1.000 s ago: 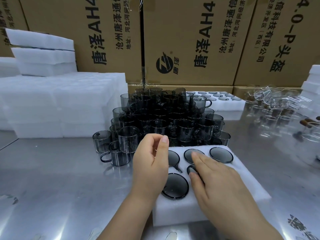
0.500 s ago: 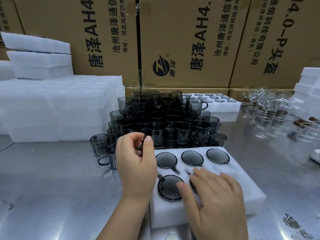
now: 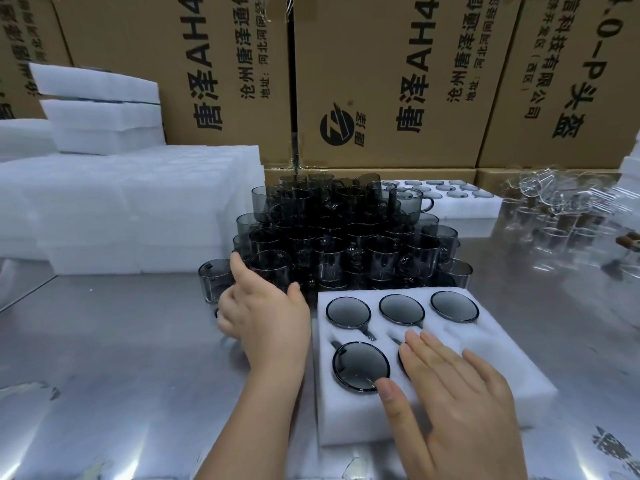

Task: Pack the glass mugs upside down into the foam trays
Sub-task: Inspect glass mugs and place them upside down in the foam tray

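A white foam tray (image 3: 502, 358) lies on the steel table in front of me. Three smoked glass mugs sit upside down in its far row (image 3: 401, 309), and another fills the near left slot (image 3: 361, 366). My right hand (image 3: 453, 400) rests flat on the tray, covering a mug in the near middle slot, with the thumb touching the near left mug. A pile of upright smoked mugs (image 3: 346, 237) stands behind the tray. At the pile's front left corner my left hand (image 3: 263, 317) grips a mug that it mostly hides.
Stacks of white foam trays (image 3: 138, 209) fill the left side. Cardboard boxes (image 3: 398, 81) wall off the back. A filled foam tray (image 3: 450, 199) sits behind the pile, and clear glass mugs (image 3: 554, 202) crowd the right. A single smoked mug (image 3: 213, 282) stands beside my left hand.
My left hand moved left off the tray and down onto a mug at the pile's front left. My right hand slid toward me and flattened over the near middle slot.
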